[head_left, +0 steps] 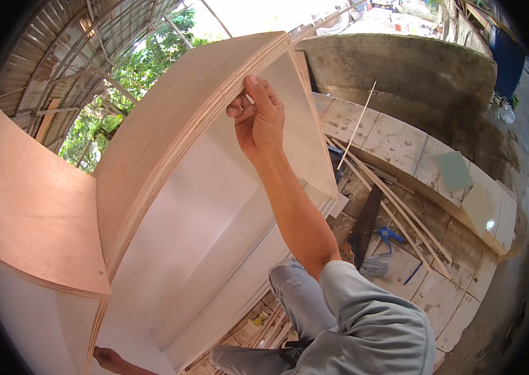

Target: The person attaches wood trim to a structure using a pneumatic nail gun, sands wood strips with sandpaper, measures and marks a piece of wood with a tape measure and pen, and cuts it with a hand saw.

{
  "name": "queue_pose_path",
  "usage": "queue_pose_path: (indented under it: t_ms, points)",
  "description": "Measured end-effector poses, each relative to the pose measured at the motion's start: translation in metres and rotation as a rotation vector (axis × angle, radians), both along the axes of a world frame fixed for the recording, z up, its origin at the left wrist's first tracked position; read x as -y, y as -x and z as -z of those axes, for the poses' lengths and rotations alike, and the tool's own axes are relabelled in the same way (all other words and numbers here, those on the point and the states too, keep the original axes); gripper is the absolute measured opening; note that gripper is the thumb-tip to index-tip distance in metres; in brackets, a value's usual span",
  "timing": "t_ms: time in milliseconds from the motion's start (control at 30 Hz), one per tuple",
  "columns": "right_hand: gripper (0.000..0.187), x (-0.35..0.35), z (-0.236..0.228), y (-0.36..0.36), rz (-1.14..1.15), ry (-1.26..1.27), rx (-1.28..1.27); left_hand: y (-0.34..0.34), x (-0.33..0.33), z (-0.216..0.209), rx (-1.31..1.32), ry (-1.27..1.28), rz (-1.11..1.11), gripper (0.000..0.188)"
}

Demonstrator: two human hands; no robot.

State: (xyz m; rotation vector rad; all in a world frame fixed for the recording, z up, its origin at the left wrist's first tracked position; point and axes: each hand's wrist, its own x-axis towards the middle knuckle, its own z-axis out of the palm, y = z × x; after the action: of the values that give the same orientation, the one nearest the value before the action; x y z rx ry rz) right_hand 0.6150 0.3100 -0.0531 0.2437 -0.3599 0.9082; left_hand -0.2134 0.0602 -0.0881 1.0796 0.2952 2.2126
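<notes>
A large plywood cabinet point(39, 212) with pale white inner faces fills the left and middle of the head view. My right hand point(261, 119) reaches up to the layered front edge of its tall panel. The fingers are curled and pressed against that edge, gripping it near the top corner. At the lower left, my left hand point(111, 360) is on the cabinet's lower front edge, fingers bent at the rim and partly hidden. My knees, in grey-blue trousers, are beside the cabinet's open front.
To the right, long thin wood strips point(395, 206), a handsaw point(364, 228) and a blue clamp point(389, 235) lie on tiles. Two pale square pieces rest on a tiled ledge point(402, 147) before a curved concrete wall point(402, 72). Wood pieces lie beneath my legs.
</notes>
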Motion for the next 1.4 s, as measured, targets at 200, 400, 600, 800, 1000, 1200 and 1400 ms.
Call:
queue_pose_path:
  t_ms: [200, 400, 600, 800, 1000, 1200, 1400]
  points:
    - [0.015, 0.0, 0.005, -0.001, -0.022, 0.013, 0.026, -0.058, -0.008, 0.0, 0.042, -0.022, 0.0, 0.022]
    - [0.013, -0.001, 0.005, -0.005, -0.008, 0.015, 0.032, -0.088, -0.008, -0.007, -0.077, 0.051, 0.22, 0.024]
    - [0.011, -0.003, 0.007, -0.004, 0.009, 0.011, 0.029, -0.109, -0.018, -0.002, 0.11, 0.064, -0.18, 0.026]
    - [0.013, 0.001, 0.004, -0.007, 0.023, 0.056, 0.028, -0.243, -0.039, -0.005, 0.463, 0.249, -0.532, 0.039]
    - [0.013, 0.002, -0.003, 0.002, 0.017, 0.032, 0.023, -0.532, -0.054, 0.03, -1.187, -0.115, -0.603, 0.014]
    - [0.017, -0.005, 0.011, -0.018, 0.095, 0.095, 0.058, -0.722, -0.147, -0.109, -1.758, -0.641, -0.81, 0.063]
    - [0.007, -0.016, 0.001, 0.003, 0.127, 0.108, 0.051, -0.75, -0.223, -0.152, -2.059, -0.759, -0.667, 0.073]
